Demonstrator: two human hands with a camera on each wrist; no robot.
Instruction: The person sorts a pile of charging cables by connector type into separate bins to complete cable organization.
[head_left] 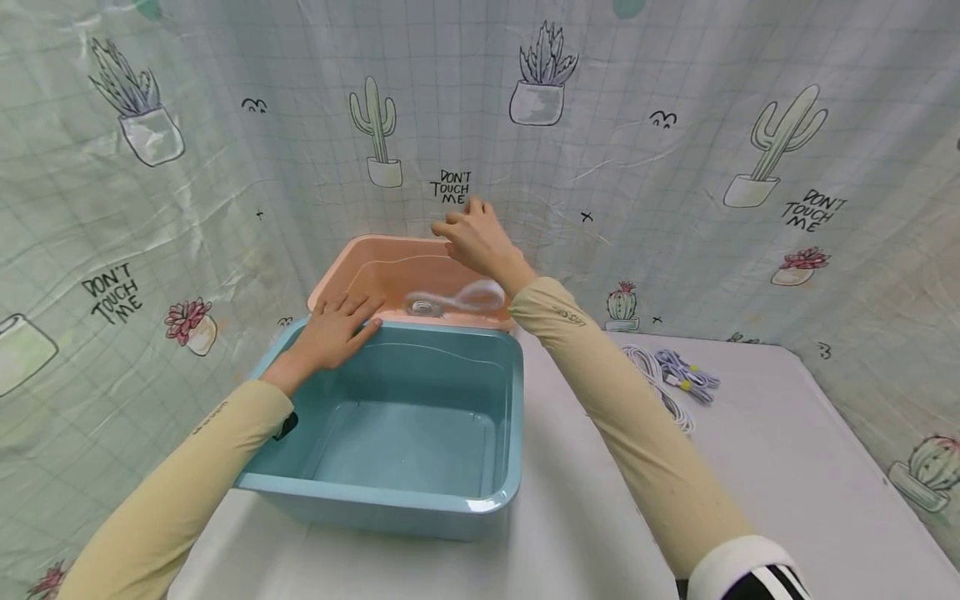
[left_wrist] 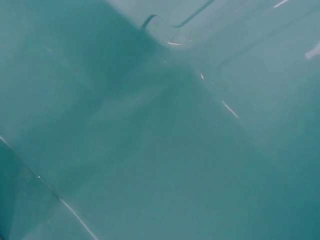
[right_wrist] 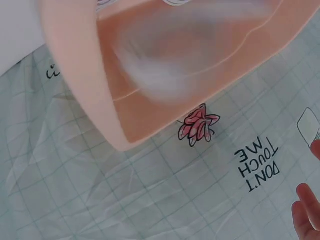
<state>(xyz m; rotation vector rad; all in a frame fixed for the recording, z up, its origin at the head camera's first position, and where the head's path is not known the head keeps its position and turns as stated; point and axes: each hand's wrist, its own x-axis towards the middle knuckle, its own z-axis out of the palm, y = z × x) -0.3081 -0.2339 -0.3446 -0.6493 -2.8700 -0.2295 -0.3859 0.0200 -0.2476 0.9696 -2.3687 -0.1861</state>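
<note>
My left hand (head_left: pixel 333 333) rests with fairly straight fingers on the back rim of an empty blue plastic bin (head_left: pixel 382 493). Behind it stands an orange bin (head_left: pixel 378 275). Above that bin's back right side, my right hand (head_left: pixel 482 240) is raised, fingers loosely bent and nothing visible in them. Below the hand, a white cable (head_left: pixel 483 293) is motion-blurred inside the orange bin, also in the right wrist view. A small coiled cable (head_left: pixel 425 308) lies near it. The left wrist view has only the blue bin's inner wall (left_wrist: pixel 165 150).
On the white table (head_left: pixel 757 433) to the right lie a bundled white cable (head_left: pixel 660 387) and purplish cables (head_left: pixel 688 375) with yellow ties. A curtain (head_left: pixel 480 117) printed with cacti surrounds the table's back and sides.
</note>
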